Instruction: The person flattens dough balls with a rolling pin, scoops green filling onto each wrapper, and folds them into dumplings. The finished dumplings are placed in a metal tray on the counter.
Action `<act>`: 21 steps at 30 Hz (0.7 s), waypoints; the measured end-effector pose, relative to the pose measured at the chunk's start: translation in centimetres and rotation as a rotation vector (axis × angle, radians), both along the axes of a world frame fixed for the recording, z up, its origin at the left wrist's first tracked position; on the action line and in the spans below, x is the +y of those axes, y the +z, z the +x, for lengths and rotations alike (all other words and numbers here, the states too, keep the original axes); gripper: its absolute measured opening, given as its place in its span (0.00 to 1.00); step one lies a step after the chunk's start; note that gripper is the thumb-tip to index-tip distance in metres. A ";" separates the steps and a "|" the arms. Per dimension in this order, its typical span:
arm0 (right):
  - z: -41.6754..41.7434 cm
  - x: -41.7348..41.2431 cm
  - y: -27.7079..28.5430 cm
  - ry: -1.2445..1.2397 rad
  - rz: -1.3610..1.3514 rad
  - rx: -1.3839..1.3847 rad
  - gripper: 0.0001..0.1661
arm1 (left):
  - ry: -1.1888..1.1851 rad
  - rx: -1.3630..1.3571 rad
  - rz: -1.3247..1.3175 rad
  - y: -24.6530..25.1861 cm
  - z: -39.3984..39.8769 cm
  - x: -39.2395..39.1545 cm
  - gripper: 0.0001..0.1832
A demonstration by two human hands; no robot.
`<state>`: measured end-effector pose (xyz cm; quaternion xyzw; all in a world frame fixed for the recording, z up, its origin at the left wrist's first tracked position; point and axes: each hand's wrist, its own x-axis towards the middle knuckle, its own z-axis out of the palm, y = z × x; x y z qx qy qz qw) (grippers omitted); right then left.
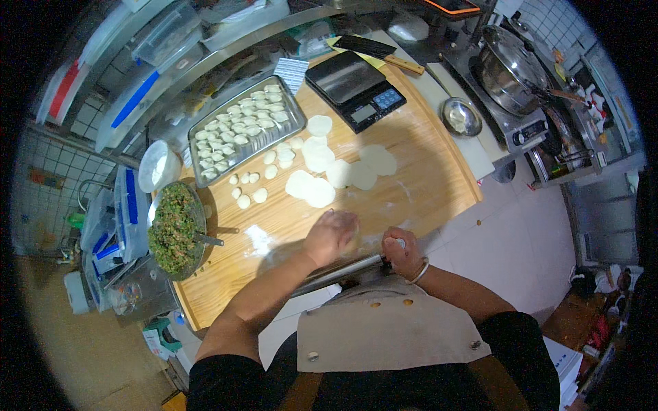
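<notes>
My left hand (333, 234) is blurred over the near part of a floured wooden board (421, 200). Its fingers look curled, and whether they hold anything is unclear. At the board's front edge my right hand (402, 251) is closed around a round-ended object (400, 243); only its pale end shows in the fist. Beyond my left hand lie several thin, round dough wrappers (320, 192), some overlapping. Others, such as a dough wrapper (378, 160), lie further right in shadow. Small dough pieces (260, 194), some flattened, are scattered to their left.
A metal tray (247, 152) holds rows of dumplings. At left stand a bowl of green filling (175, 231) with a utensil and a white bowl (159, 166). Behind are a digital scale (354, 87) and a cleaver (370, 47). A lidded pot (514, 72) stands right.
</notes>
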<state>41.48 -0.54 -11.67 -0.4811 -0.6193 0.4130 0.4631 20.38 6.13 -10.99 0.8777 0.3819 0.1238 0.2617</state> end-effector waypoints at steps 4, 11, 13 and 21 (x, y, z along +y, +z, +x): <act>0.9 0.2 1.2 0.112 -0.145 0.017 0.12 | 0.281 0.003 0.173 0.2 1.8 -0.3 0.10; -3.7 7.8 2.3 -0.055 -0.026 -0.104 0.12 | 0.263 0.193 -0.537 4.6 1.5 2.1 0.08; -3.7 7.4 2.3 -0.067 0.035 -0.124 0.12 | 0.271 0.115 -0.434 2.6 1.3 1.8 0.06; -2.7 6.4 1.1 -0.049 -0.191 0.028 0.13 | 0.171 0.222 -0.446 3.4 0.8 0.9 0.11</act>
